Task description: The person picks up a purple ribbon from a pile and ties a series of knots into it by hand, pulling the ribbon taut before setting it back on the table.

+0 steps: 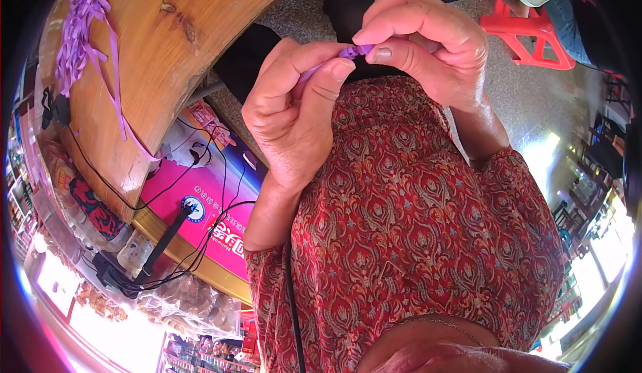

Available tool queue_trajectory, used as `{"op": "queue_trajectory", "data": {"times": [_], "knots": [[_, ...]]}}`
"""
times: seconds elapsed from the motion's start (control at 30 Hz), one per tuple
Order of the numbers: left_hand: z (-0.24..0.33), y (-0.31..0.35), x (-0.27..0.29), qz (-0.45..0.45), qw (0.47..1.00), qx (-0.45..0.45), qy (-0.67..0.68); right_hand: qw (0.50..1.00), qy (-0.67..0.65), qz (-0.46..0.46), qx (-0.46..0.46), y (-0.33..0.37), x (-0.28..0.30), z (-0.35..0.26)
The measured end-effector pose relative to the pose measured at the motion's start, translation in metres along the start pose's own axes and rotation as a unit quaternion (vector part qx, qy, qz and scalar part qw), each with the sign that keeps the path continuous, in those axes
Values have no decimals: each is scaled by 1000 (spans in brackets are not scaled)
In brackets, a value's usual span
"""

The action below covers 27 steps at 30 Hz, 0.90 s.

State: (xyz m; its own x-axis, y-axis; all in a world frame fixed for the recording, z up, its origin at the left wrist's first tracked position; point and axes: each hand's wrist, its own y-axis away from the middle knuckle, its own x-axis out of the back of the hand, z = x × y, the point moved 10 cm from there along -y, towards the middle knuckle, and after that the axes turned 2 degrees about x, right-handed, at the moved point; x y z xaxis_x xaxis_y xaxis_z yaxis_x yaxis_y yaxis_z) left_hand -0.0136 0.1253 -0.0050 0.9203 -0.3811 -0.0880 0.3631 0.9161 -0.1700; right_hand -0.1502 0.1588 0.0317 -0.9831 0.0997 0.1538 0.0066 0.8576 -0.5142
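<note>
— Two hands meet over one small piece; start with the big things around them?

— Beyond the pinch, up and to the left, sits the wooden table [194, 52] with a heap of purple ribbon [83, 32] trailing off its edge. Under the pinch is the red patterned dress [414, 226].

— And the grip itself?

— The left hand [294, 115] is curled closed, thumb pressing a purple strip [351, 52] against the forefinger. The right hand [428, 42] nips the same strip's other end between thumb and fingertip, touching the left.

— How to do it well?

— Probably keep both pinches close and the strip taut; its fold is too small to read.
</note>
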Motion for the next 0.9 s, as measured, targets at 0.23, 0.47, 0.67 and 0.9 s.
{"op": "queue_trajectory", "data": {"times": [0.23,0.47,0.67,0.9], "knots": [[5,-1,-2,-11,999,-20,-30,1000,12,12,12,1,1,-2],[9,-2,-3,-17,999,-35,-36,1000,18,8,10,1,0,-2],[16,-4,-4,-36,995,-32,-84,971,45,16,235,-5,0,-18],[13,-3,-3,-57,993,-24,-97,982,135,-89,102,-8,-11,-29]]}}
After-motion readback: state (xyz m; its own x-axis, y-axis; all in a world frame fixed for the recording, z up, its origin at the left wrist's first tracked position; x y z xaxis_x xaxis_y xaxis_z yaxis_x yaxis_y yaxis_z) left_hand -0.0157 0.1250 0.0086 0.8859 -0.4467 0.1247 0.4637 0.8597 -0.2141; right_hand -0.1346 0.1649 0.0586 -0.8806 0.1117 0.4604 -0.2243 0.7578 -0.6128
